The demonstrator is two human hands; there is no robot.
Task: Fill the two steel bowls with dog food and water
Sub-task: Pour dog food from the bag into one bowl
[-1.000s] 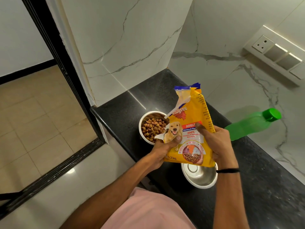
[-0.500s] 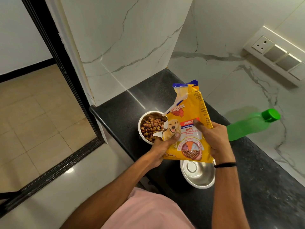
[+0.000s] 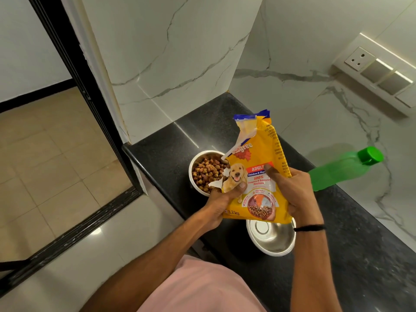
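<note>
A yellow dog food bag (image 3: 258,163), torn open at its upper left, is held almost upright above the black counter. My left hand (image 3: 221,202) grips its lower left edge and my right hand (image 3: 292,192) grips its right side. Behind the bag on the left stands a steel bowl (image 3: 195,174) filled with brown kibble. A second steel bowl (image 3: 271,240), with nothing in it, sits just below the bag near the counter's front edge. A green water bottle (image 3: 344,170) with its cap on stands to the right by the wall.
The black counter (image 3: 360,255) runs from a marble corner at the back towards the lower right, with its front edge on the left. A switch panel (image 3: 380,73) is fixed to the right wall. Tiled floor and a black door frame lie to the left.
The bag has tipped back from leaning towards the kibble bowl to nearly upright and has risen slightly. Both hands keep their grip on it. The bowls and the bottle have not moved.
</note>
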